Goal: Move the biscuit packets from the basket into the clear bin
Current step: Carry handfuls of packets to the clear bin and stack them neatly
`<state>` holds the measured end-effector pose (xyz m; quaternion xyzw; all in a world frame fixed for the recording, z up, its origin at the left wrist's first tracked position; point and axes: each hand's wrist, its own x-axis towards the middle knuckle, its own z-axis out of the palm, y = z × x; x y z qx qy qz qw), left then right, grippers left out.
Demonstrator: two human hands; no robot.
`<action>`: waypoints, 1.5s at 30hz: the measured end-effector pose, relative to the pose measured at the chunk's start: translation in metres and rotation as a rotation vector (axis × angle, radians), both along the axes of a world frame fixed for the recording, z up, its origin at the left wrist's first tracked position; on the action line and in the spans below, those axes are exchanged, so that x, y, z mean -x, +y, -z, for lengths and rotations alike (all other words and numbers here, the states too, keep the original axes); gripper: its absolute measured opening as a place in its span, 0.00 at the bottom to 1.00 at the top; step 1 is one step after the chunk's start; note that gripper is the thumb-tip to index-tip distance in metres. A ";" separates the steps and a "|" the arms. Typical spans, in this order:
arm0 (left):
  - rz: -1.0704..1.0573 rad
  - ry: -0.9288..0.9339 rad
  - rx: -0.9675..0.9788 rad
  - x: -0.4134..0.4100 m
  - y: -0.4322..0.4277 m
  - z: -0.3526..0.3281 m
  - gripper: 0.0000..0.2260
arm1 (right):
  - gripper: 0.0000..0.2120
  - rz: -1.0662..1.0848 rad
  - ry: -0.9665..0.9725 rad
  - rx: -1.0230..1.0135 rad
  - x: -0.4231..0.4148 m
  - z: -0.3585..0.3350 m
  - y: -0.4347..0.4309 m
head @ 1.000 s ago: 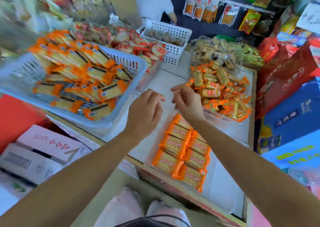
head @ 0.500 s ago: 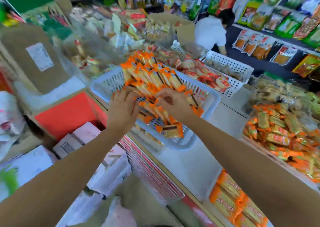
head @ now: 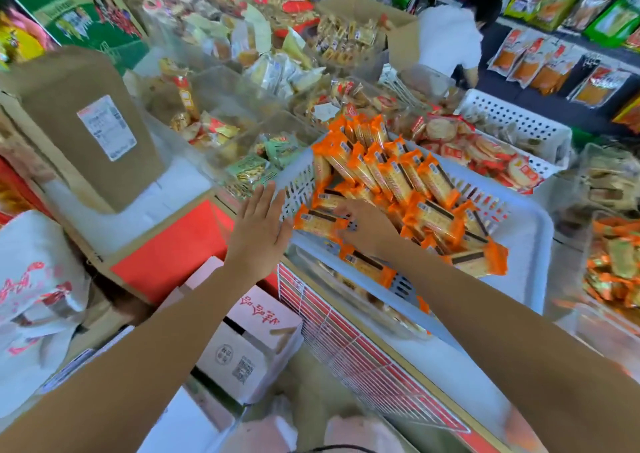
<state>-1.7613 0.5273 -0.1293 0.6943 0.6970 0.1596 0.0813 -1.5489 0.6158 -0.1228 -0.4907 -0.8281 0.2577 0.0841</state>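
While our right hand [head: 367, 229] closes on biscuit packets [head: 398, 182] heaped in the basket [head: 526, 231], our left hand [head: 258, 231] hangs open just outside its left wall; the nearest packet [head: 320, 222] lies crosswise between them.

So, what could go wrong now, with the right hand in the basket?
1. The basket hangs over the counter edge, so pressing on it may tip it.
2. One packet lies across the near rim and could slide off to the floor.
3. The left hand is open beside the basket wall, not gripping it, so a pull by the right hand may shift the basket.
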 end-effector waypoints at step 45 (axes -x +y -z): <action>0.245 -1.075 0.098 -0.054 0.053 -0.062 0.09 | 0.16 0.047 0.407 0.182 -0.042 -0.080 0.003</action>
